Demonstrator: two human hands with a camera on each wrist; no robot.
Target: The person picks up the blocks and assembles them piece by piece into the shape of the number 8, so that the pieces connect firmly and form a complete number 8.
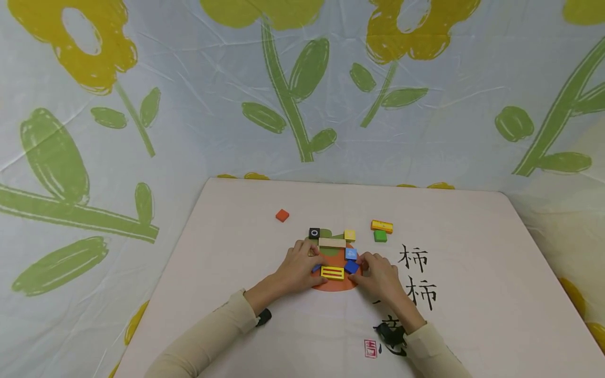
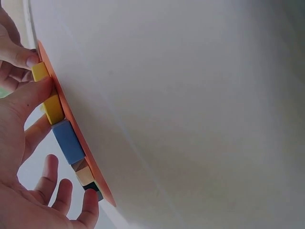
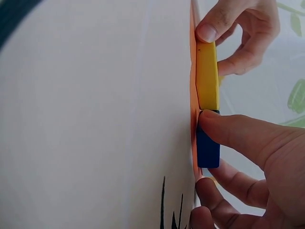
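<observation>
A yellow block with red stripes (image 1: 332, 273) lies at the near side of a block arrangement. My left hand (image 1: 299, 266) pinches its left end between thumb and index finger, the other fingers spread. A dark blue block (image 1: 352, 267) sits angled against the yellow block's right end. My right hand (image 1: 379, 275) pinches this blue block, thumb on its near side (image 3: 208, 143). Partly hidden by my left hand is another blue block (image 2: 69, 141). Farther back are a light blue block (image 1: 351, 254), a plain wooden plank (image 1: 332, 242), a black block with a white ring (image 1: 314, 233) and a pale yellow block (image 1: 349, 235).
The blocks stand over an orange persimmon picture (image 1: 336, 286) on the pale table cover (image 1: 227, 236). A red block (image 1: 282, 215) lies back left. Back right are a yellow-orange block (image 1: 382, 226) and a green block (image 1: 380, 236). Black characters (image 1: 420, 291) mark the cover at right.
</observation>
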